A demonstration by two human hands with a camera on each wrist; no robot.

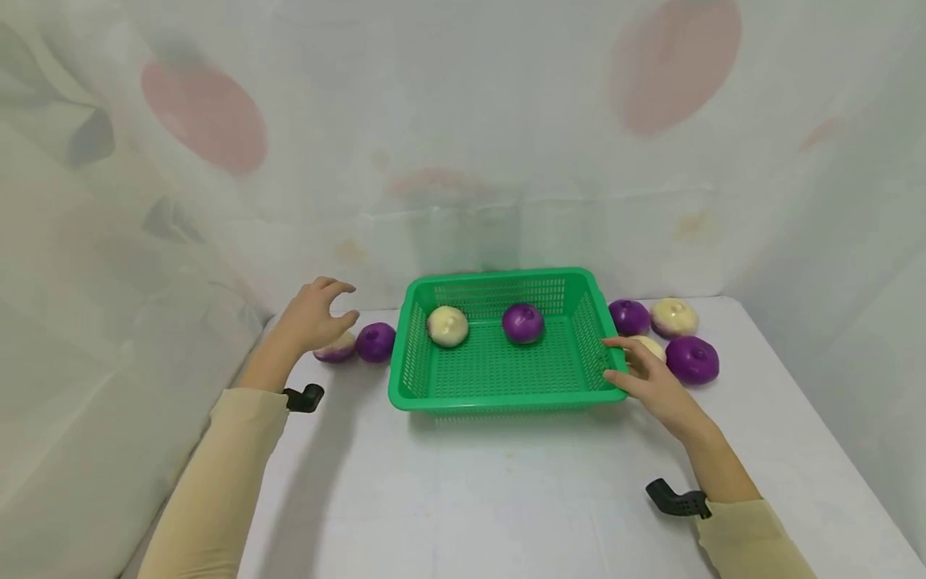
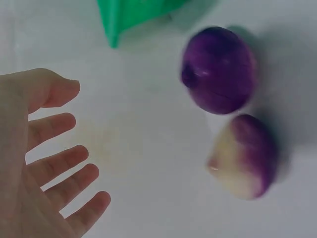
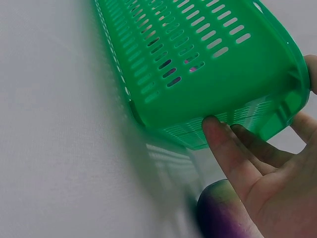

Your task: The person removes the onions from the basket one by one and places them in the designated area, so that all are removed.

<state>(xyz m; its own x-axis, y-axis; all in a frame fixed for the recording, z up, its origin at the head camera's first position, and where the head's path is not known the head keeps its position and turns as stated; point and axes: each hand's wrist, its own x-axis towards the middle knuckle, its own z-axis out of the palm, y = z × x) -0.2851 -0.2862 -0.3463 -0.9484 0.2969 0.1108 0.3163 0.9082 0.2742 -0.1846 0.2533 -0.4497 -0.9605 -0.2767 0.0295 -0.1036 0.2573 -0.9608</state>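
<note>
A green plastic basket (image 1: 506, 400) with slotted walls holds a creamy-white round vegetable (image 1: 448, 326) and a purple, onion-like one (image 1: 523, 323). My right hand (image 1: 654, 390) grips its right end. In the right wrist view, fingers (image 3: 233, 156) lie against the basket's end wall (image 3: 198, 94), and the thumb is at the rim, partly out of frame. My left hand (image 1: 311, 318) is held in the air left of the basket, fingers spread and holding nothing. Near it lie a purple onion-like vegetable (image 2: 220, 69) and a white-and-purple turnip-like one (image 2: 245, 156).
Right of the basket, by my right hand, sit several more: two purple ones (image 1: 629, 318) (image 1: 692, 360), a cream one (image 1: 674, 317), and another cream one (image 1: 653, 346) partly hidden by the hand. White cloth covers the table (image 1: 506, 498); pale curtains (image 1: 463, 145) stand behind and at both sides.
</note>
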